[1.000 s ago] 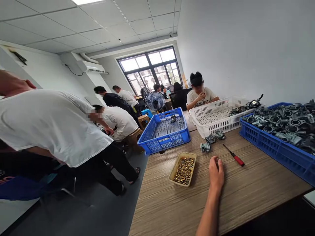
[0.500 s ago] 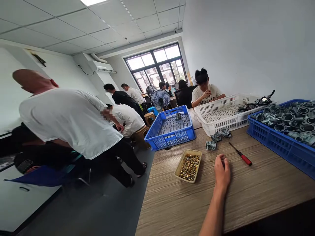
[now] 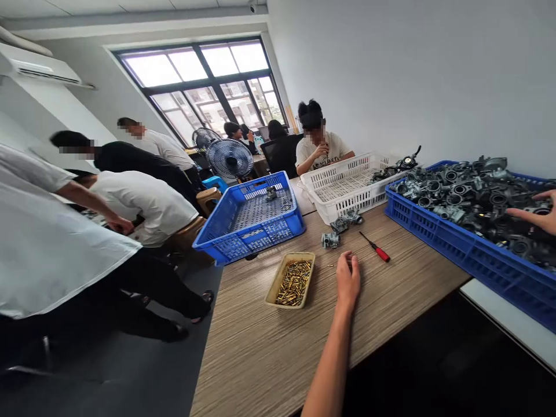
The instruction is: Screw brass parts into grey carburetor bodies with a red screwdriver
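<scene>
My left hand [image 3: 348,277] rests on the wooden table with its fingers loosely apart, holding nothing visible. Close by it lie a tiny brass piece [image 3: 330,265], a metal carburetor body [image 3: 330,240] and a red-handled screwdriver [image 3: 380,252]. To its left stands a shallow tub [image 3: 268,298] of small brass jets [image 3: 294,282]. At the right edge, my right hand [image 3: 538,215] reaches over a blue crate [image 3: 434,231] heaped with carburetor bodies [image 3: 460,190]. Its thumb and fingers are spread, and part of the hand is cut off by the frame.
A second blue crate [image 3: 252,238] with a carburetor in it and a white crate [image 3: 351,202] stand at the table's far side. A person [image 3: 321,142] sits behind the white crate. Other people stand or bend at the left, near a fan [image 3: 230,157].
The view has swung to the right and closer. My right hand has come into sight over the carburetor crate. My left hand stays resting on the table.
</scene>
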Demonstrator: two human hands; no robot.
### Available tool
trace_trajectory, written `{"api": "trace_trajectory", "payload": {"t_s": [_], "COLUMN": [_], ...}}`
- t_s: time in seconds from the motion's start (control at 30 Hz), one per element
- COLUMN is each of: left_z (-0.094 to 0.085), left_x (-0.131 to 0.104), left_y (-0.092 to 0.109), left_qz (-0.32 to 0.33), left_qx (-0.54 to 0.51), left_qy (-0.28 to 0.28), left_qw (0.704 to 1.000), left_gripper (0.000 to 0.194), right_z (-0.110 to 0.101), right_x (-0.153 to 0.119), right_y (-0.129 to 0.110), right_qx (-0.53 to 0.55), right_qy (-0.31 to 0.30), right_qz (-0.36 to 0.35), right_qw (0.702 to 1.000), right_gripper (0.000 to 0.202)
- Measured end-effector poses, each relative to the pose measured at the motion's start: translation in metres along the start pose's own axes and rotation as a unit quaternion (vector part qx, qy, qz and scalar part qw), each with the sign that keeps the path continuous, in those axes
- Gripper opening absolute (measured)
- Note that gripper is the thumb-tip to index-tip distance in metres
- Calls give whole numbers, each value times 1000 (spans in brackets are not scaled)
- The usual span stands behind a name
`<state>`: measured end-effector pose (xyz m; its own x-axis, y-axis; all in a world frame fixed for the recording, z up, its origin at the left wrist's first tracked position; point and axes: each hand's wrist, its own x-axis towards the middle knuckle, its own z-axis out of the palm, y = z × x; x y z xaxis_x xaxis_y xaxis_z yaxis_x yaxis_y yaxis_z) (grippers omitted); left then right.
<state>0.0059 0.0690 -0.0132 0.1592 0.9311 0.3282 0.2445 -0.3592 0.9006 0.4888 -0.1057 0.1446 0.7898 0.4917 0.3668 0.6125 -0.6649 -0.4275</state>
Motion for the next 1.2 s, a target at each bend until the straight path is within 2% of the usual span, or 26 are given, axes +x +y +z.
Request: {"api": "trace_trajectory", "payload": {"t_s": [0.1,0.2,0.27,0.33,0.4,0.47,0.63,0.73,0.83,0.9,0.97,1.1,1.2], "left_z": [0,1,1,1,1,0,-7,-12,-15,-15,-14,-13,-13], "left_x": [2,4,4,5,5,5,6,6,8,10,11,13,14], "left_y": [-2,-3,-3,-3,-2,0,4,4,1,-2,-3,-3,-4], "left_qz": [6,12,17,19,16,6,-16,-29,-39,-40,-38,-42,-46], "left_qx": [-4,-9,-12,-17,-21,-27,-45,-52,-56,-58,-56,-38,-26], "left_qy": [-3,9,13,15,23,35,73,102,124,126,121,111,97], "left_qw": [1000,1000,1000,1000,999,999,996,993,990,990,990,992,994], "left_gripper": [34,34,34,34,34,34,35,36,36,35,34,33,33], "right_z": [-27,-47,-53,-49,-35,-11,76,124,159,172,177,168,156], "right_x": [-15,-42,-58,-73,-90,-112,-186,-227,-252,-259,-262,-257,-247], "right_y": [-30,-73,-102,-128,-152,-175,-221,-238,-248,-251,-255,-256,-243], "right_qx": [-3,-16,14,68,139,211,295,303,301,288,271,229,236], "right_qy": [29,56,53,29,-12,-65,-187,-206,-219,-219,-217,-232,-232], "right_qz": [-50,-118,-165,-189,-206,-230,-274,-293,-318,-328,-339,-355,-350], "right_qw": [998,991,985,979,969,948,896,883,872,872,874,876,876], "right_gripper": [127,122,116,114,111,103,79,74,68,64,61,66,68]}}
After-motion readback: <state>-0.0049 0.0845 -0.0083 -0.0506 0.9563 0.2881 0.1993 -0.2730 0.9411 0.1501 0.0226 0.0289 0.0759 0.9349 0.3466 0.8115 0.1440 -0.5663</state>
